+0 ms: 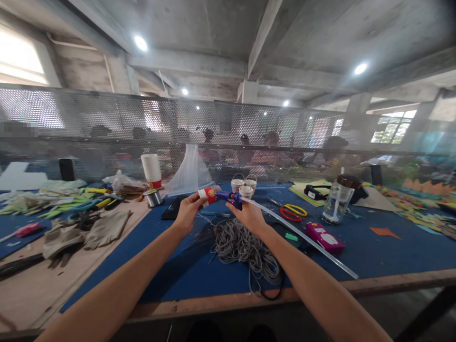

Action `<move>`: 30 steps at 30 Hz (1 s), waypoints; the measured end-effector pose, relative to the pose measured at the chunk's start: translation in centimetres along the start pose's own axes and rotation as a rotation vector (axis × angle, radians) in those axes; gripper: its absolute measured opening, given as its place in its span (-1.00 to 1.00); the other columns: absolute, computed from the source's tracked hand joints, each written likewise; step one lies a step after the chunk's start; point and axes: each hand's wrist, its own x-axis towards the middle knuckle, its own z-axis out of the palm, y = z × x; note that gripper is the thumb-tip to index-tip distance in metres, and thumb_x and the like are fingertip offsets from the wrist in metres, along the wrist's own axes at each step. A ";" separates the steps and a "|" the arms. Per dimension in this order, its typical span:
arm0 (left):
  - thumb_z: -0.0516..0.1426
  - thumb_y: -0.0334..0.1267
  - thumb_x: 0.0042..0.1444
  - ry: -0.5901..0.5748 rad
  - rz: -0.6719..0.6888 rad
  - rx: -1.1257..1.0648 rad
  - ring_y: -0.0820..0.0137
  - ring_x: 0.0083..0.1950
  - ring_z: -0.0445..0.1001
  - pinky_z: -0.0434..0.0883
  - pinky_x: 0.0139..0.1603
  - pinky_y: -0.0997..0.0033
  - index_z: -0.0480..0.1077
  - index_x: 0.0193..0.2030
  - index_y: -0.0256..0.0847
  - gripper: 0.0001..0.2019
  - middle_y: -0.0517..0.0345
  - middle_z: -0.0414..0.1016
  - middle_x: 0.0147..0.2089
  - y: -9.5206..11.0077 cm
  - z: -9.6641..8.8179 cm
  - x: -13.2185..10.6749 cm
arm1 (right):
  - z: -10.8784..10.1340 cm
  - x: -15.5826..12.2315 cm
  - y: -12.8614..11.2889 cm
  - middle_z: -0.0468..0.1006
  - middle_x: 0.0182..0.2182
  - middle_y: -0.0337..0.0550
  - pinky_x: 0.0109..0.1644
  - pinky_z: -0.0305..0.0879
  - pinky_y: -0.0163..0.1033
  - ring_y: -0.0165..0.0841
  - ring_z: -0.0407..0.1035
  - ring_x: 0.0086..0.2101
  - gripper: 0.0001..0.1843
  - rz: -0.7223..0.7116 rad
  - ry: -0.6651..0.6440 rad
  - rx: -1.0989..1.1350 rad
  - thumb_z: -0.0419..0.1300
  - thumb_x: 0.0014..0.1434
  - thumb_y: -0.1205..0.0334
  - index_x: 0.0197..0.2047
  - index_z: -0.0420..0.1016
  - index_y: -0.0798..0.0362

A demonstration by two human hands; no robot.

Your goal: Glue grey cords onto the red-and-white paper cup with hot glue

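Observation:
My left hand (188, 212) grips a small paper cup (206, 195), white with a red band, tipped on its side. In my right hand (248, 213) is a purple glue gun (233, 197), its nozzle at the cup; whether the two touch I cannot tell. From the gun's back a long clear glue stick (306, 232) slopes down to the right. Just behind the gun stand several small cups with handles (245, 191). Below my hands lies a loose heap of grey cord (244, 247) on the blue mat (171, 270).
To the left are a stack of paper cups (151, 168), a wire spool (154, 198), work gloves (107, 230) and a black phone (174, 207). Scissors (292, 212), a magenta box (324, 237) and a clear bottle (337, 202) lie or stand rightward. A perforated metal screen (221, 121) crosses behind.

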 end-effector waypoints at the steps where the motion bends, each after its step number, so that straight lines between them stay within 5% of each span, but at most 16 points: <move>1: 0.43 -0.09 -0.28 -0.002 0.000 0.001 0.25 -0.27 0.54 0.42 -0.17 0.29 0.60 -0.22 -0.28 -0.55 0.03 0.63 -0.30 0.0 0.0 0.0 | 0.0 0.0 0.0 0.65 -0.22 -0.06 -0.12 0.34 -0.23 -0.16 0.53 -0.18 -0.46 0.002 -0.003 -0.002 0.04 0.28 -0.22 0.08 0.52 -0.04; 30: 0.42 -0.12 -0.27 0.013 0.001 -0.006 0.29 -0.27 0.52 0.42 -0.14 0.29 0.60 -0.25 -0.27 -0.59 0.04 0.63 -0.27 -0.2 -0.3 0.3 | 0.3 0.1 0.2 0.65 -0.23 -0.04 -0.14 0.33 -0.22 -0.15 0.52 -0.20 -0.46 0.006 0.007 -0.023 0.05 0.27 -0.23 0.03 0.54 -0.02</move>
